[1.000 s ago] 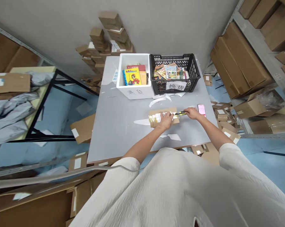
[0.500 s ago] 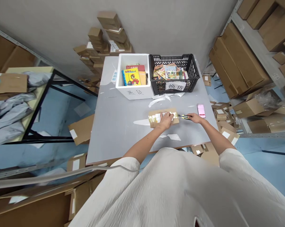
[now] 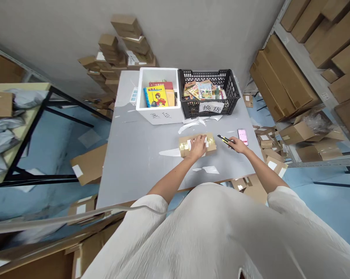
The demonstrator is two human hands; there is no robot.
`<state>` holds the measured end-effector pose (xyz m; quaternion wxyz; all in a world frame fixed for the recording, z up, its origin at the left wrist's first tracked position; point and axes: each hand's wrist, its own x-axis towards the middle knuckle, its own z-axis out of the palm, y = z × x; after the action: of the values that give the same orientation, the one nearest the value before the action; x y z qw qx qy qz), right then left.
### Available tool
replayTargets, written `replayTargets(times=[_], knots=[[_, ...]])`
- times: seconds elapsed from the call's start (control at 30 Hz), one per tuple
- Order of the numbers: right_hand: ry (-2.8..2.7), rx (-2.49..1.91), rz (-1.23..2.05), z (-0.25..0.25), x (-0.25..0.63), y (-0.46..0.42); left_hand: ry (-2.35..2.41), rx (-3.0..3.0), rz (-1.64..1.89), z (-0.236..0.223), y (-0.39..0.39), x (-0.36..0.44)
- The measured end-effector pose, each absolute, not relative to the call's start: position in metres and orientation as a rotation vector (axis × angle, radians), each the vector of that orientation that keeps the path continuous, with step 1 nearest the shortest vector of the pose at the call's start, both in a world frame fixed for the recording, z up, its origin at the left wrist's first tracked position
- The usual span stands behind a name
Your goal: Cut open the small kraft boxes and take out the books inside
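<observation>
A small flat cardboard box (image 3: 211,142) with shiny tape and a white label lies on the grey table. Over its middle, my left hand (image 3: 198,146) grips it from above, fingers curled across the top and hiding part of the label. To the right of the box, my right hand (image 3: 237,145) is closed around a black and yellow utility knife (image 3: 223,139). The knife's tip points up and left, apart from the box. Just beyond my right hand lies a phone (image 3: 242,136) with a lit pink screen.
A white foam box (image 3: 163,116) and a black plastic crate (image 3: 235,95), both with books inside, stand at the table's back. Torn white paper scraps (image 3: 211,169) lie around the cardboard box. Shelves with cartons (image 3: 291,77) rise at right; a metal-framed rack (image 3: 32,135) stands at left.
My right hand has drawn the utility knife away from the box's right end and tilted its tip upward. My left hand stays on the box. The whole view has shifted slightly.
</observation>
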<state>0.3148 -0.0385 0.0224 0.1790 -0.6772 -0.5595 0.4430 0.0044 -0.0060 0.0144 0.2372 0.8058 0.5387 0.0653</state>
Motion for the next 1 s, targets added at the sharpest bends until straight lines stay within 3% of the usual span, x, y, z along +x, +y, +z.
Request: replayTargets(times=[0.5, 1.0], knots=[[-2.139, -1.836, 0.887, 0.027, 0.293, -0.054, 1.554, 2.159, 0.004, 0.003, 0.027, 0.009], [-2.177, -1.778, 0.737, -0.005, 0.294, -0.056, 1.504, 2.314, 0.347, -0.016, -0.001, 0.007]])
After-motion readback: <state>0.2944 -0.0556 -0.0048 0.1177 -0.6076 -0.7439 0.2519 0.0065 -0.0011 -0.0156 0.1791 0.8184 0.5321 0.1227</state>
